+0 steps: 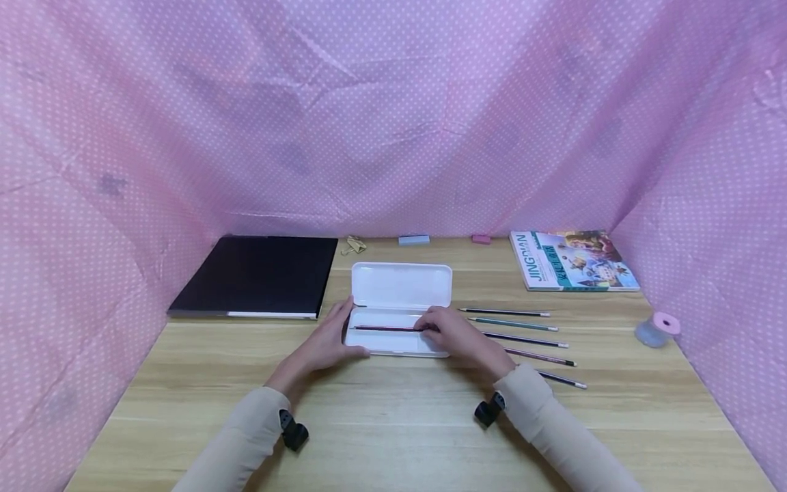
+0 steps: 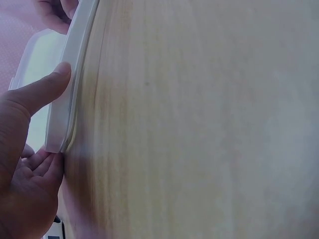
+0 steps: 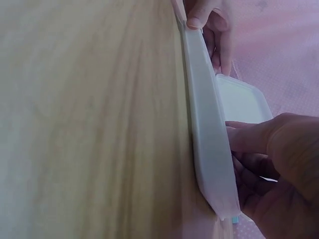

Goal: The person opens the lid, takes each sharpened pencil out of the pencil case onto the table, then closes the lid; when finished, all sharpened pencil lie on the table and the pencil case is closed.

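Note:
A white pencil case (image 1: 393, 344) lies on the table with its lid (image 1: 402, 284) folded back. My left hand (image 1: 328, 342) holds its left end, the thumb (image 2: 47, 89) on the front wall and the fingers round the short side. Inside the case, a dark red pencil (image 1: 384, 329) lies lengthwise, tip to the left. My right hand (image 1: 453, 333) reaches in over the right half and pinches the pencil's right end. In the right wrist view its fingers (image 3: 249, 137) dip behind the front wall, which hides the pencil.
Several pencils (image 1: 515, 322) lie in a fanned row right of the case, partly under the right forearm. A black folder (image 1: 264, 277) is at left, a book (image 1: 578, 261) at back right, a pink-topped roll (image 1: 658, 329) at far right. Behind lie gold clips (image 1: 354, 244), a blue block (image 1: 414, 240) and a pink eraser (image 1: 481, 239).

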Demonstrator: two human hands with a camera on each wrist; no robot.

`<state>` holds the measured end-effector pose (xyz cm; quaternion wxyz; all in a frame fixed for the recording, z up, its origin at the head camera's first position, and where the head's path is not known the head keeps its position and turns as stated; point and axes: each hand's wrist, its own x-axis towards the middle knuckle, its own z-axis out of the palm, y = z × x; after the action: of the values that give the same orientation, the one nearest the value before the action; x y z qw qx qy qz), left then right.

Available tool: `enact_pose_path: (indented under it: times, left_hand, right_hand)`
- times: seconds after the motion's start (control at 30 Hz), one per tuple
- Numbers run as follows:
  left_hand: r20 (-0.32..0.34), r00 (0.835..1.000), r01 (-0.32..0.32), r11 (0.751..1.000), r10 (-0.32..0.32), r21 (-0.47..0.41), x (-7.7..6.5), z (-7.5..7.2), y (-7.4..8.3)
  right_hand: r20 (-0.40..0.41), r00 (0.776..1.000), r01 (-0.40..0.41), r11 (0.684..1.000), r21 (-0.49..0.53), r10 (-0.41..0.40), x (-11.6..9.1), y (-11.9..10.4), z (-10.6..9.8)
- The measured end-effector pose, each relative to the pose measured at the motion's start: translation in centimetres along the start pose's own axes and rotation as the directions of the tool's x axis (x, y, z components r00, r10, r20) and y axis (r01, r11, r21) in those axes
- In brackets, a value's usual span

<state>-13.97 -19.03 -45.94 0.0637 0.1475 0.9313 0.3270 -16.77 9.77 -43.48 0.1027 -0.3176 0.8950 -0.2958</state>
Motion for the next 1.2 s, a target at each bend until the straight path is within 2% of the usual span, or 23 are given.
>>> enact_pose_path:
  times: [0.43,0.67,0.9,1.0,1.2]
  left_hand:
    - [-0.003,1.0,-0.008,1.0,0.008,0.007,0.0,0.1,-0.1]
    - [-0.008,1.0,-0.01,1.0,0.01,-0.007,0.0,0.2,0.0]
    - [0.001,1.0,0.005,1.0,-0.005,-0.008,0.0,0.0,0.1]
    - [0.002,1.0,0.008,1.0,-0.008,-0.007,-0.1,-0.2,0.1]
    - [0.005,1.0,0.011,1.0,-0.011,-0.016,-0.1,-0.2,0.1]
  right_hand:
    - [0.03,0.998,-0.053,0.997,0.065,0.051,0.4,0.6,0.1]
    - [-0.033,0.998,-0.042,0.992,0.119,0.046,-0.5,0.4,-0.6]
    - [-0.126,0.992,0.029,0.996,0.084,-0.018,-2.9,1.3,-2.5]
    - [-0.158,0.987,0.008,0.997,0.079,0.004,-4.6,1.7,-3.2]
    - [-0.206,0.974,-0.087,0.994,0.061,0.098,-8.8,3.0,-4.1]
